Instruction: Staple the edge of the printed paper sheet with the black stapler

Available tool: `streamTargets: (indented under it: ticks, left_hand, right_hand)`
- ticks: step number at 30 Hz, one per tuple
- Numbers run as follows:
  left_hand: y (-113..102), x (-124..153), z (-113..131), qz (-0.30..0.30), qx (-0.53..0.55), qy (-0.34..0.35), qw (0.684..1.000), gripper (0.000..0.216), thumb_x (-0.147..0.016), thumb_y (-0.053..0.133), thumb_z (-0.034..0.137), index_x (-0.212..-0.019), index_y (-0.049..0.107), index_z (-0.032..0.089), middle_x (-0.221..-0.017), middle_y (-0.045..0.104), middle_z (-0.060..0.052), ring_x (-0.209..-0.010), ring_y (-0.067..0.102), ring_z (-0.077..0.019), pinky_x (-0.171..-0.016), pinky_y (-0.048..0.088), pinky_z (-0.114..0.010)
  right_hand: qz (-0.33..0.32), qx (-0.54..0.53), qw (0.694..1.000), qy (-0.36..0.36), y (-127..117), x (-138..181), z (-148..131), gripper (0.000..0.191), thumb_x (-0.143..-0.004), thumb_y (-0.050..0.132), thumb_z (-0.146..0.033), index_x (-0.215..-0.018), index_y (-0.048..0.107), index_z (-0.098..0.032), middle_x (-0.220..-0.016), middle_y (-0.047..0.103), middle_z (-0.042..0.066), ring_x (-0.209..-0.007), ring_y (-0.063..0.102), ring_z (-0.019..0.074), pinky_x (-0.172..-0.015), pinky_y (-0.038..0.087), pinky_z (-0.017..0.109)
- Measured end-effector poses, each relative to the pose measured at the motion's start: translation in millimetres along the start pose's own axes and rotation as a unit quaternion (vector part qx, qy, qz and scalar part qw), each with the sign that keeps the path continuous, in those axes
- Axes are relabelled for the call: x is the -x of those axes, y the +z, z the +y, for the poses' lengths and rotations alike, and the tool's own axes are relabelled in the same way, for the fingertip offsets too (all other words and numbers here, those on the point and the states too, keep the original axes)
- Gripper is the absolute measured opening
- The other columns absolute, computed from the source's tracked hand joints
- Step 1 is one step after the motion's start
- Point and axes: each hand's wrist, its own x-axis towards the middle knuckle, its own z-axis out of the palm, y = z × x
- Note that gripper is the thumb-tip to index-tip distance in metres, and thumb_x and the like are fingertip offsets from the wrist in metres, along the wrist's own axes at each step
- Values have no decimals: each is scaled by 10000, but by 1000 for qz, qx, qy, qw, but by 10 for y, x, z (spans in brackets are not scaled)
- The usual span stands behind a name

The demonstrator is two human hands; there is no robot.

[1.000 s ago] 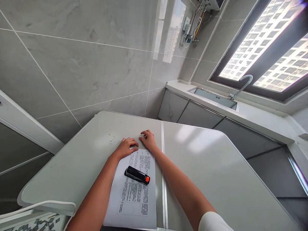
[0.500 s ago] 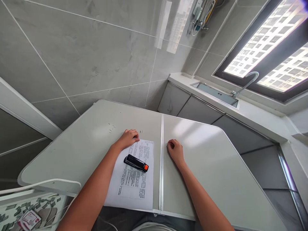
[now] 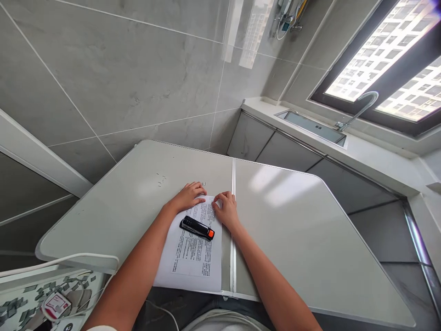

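Printed sheets of paper [image 3: 198, 257] lie on the table, possibly a stack; I cannot tell how many. Across their middle rests a black stapler [image 3: 197, 228] with an orange end, and neither hand touches it. My left hand [image 3: 189, 196] lies over the far left part of the paper, its fingers stretched toward the right and the thumb apart. At the far right corner of the paper, my right hand [image 3: 226, 209] has thumb and forefinger closed in a pinch on the edge. Just beyond the left fingers are small staple pieces [image 3: 204, 184].
Scattered loose staples [image 3: 161, 179] lie on the folding table [image 3: 292, 239], which has a metal seam [image 3: 234, 184]. A shelf [image 3: 20, 285] with a small box [image 3: 57, 305] and a white cable [image 3: 86, 255] sits at lower left. Behind right stand a sink [image 3: 312, 127] and counter.
My right hand has moved left from the bare table to the paper's far right corner and pinched it. The left hand's fingers have stretched out a little. The view has shifted slightly.
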Motion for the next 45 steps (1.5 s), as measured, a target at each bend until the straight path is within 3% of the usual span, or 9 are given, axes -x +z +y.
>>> streamTargets:
  ticks: [4,9,17,20,24,26,32,38,45]
  left_hand:
    - [7,-14,34,-11,2,5,1000,161,-962,671,355,-1076,719,251,-1153,673,-60,-1135,603,-261,-984,431,-411]
    - [34,-32,42,-20,3,0,1000,376,-958,672,372,-1320,669,268,-1238,661,-84,-1232,585,-287,-1036,418,-426]
    - [56,-32,0,-35,-3,2,999,303,-970,650,368,-1253,695,270,-1221,661,-77,-1237,579,-292,-1035,410,-435]
    - [58,-36,5,-27,-3,2,1000,265,-972,648,376,-1202,688,250,-1214,664,-73,-1211,587,-283,-1027,412,-427]
    - [41,-39,53,-16,-3,-7,1000,164,-1002,593,362,-1079,660,234,-1154,678,-71,-1118,601,-268,-955,427,-413]
    - [28,-37,80,-12,-7,-9,1000,154,-1007,587,355,-1083,647,236,-1153,680,-67,-1110,600,-265,-949,427,-410]
    - [-26,-42,69,61,-25,-35,997,277,-998,599,329,-1254,621,224,-1243,678,-92,-1126,614,-275,-963,419,-426]
    - [-73,-41,23,98,-27,-60,993,232,-1022,543,337,-1198,643,223,-1230,672,-85,-1090,626,-255,-971,439,-435]
    - [-36,-28,69,59,-35,-36,997,240,-1046,499,337,-1203,653,241,-1213,654,-80,-1137,609,-257,-976,440,-439]
  right_hand:
    - [2,-102,994,-31,-15,-15,32,178,-842,634,-225,-1019,642,-244,-1133,611,57,-1047,591,243,-1001,496,469]
    - [15,-251,968,4,-16,-2,88,303,-786,645,-246,-1088,629,-235,-1230,575,74,-957,664,176,-823,597,338]
    - [39,-201,977,64,-31,69,-37,418,-775,634,-259,-1190,603,-229,-1000,671,37,-748,630,168,-742,579,348]
    - [5,-183,980,83,-85,213,-102,315,-860,601,-333,-1154,593,-219,-832,681,9,-661,616,181,-630,509,316]
    - [-39,-56,996,57,-101,569,-160,142,-962,506,-330,-996,615,-245,-683,641,4,-614,585,209,-573,369,299]
    - [-25,10,998,52,-68,749,-169,161,-988,462,-293,-996,617,-248,-679,639,19,-588,575,215,-578,321,304]
    - [24,45,998,26,-22,938,-178,382,-1015,360,-208,-1360,520,-240,-797,684,45,-604,593,223,-594,303,307]
    - [-7,89,994,58,-267,922,-128,301,-935,364,-111,-1106,585,-223,-835,652,37,-633,526,185,-594,280,279]
    - [20,-2,997,73,-525,994,93,240,-978,340,-200,-1028,571,-240,-784,632,19,-636,512,178,-612,343,260]
